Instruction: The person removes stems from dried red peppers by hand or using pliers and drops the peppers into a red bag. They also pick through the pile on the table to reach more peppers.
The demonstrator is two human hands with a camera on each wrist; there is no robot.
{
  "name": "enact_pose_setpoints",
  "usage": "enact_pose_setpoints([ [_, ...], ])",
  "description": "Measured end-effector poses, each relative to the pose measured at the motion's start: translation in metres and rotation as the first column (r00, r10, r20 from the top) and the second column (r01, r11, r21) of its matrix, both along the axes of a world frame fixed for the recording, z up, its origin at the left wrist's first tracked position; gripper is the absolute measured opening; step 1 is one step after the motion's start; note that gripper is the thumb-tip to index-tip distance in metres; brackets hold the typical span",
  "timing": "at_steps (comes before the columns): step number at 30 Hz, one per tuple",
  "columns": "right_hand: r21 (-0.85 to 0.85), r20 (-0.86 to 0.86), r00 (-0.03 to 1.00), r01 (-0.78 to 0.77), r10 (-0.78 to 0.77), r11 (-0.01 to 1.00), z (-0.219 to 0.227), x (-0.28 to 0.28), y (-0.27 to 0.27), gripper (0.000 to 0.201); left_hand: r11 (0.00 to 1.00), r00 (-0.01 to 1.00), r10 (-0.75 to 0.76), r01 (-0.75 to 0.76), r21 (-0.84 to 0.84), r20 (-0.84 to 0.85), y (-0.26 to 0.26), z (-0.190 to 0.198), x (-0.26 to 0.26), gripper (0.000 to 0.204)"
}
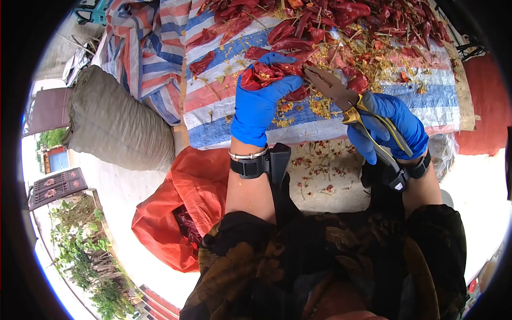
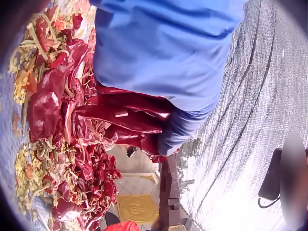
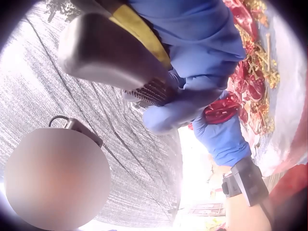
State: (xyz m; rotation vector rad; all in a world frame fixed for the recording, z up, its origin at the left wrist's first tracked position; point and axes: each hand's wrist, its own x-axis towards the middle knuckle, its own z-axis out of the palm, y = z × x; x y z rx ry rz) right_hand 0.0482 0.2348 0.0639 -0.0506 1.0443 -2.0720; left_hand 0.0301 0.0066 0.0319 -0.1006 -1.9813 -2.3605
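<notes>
My left hand (image 1: 255, 109), in a blue glove, holds a bunch of dried red chili peppers (image 1: 262, 76) over the near part of a striped sheet. In the left wrist view several long, shiny peppers (image 2: 130, 115) stick out below the gloved fingers. Gripping a pair of pliers (image 1: 349, 100) with yellow and grey handles is my right hand (image 1: 397, 125), gloved in blue too. The pliers' rusty jaws point toward the left hand, their tip close beside the held peppers. In the right wrist view, a handle end (image 3: 106, 53) shows large and near.
Loose chili peppers (image 1: 346, 13), stems and yellow seeds (image 1: 392, 69) cover much of the striped sheet (image 1: 213, 125). A red bag (image 1: 160, 224) with peppers inside stands at lower left, a stuffed grey sack (image 1: 120, 120) behind it. Scraps (image 1: 325, 176) litter the floor below the sheet.
</notes>
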Motion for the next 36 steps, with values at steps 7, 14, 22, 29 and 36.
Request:
enact_pose_setpoints([
  [7, 0.153, -0.194, 0.974, -0.085, 0.114, 0.985, -0.001, -0.006, 0.005, 0.052, 0.971, 0.998, -0.054, 0.045, 0.233, 0.033, -0.002, 0.000, 0.002, 0.027],
  [14, 0.059, -0.185, 0.954, -0.227, 0.234, 0.972, -0.004, -0.014, 0.005, 0.053, 0.996, 0.998, 0.033, -0.037, 0.075, 0.061, -0.007, 0.005, -0.002, 0.025],
  [22, -0.053, -0.009, 0.988, -0.156, 0.155, 0.986, -0.004, -0.012, 0.000, 0.059, 0.991, 0.996, 0.035, -0.045, -0.124, -0.084, -0.007, 0.002, -0.010, 0.024],
  [29, 0.024, 0.073, 0.993, -0.097, 0.095, 0.995, -0.001, -0.013, -0.003, 0.058, 0.967, 0.978, -0.009, -0.044, -0.251, -0.208, -0.007, -0.002, -0.017, 0.028],
  [36, 0.050, 0.087, 0.995, -0.060, 0.056, 0.997, 0.000, -0.010, -0.006, 0.054, 0.898, 0.900, -0.127, -0.075, -0.434, -0.418, -0.012, 0.000, -0.021, 0.023],
])
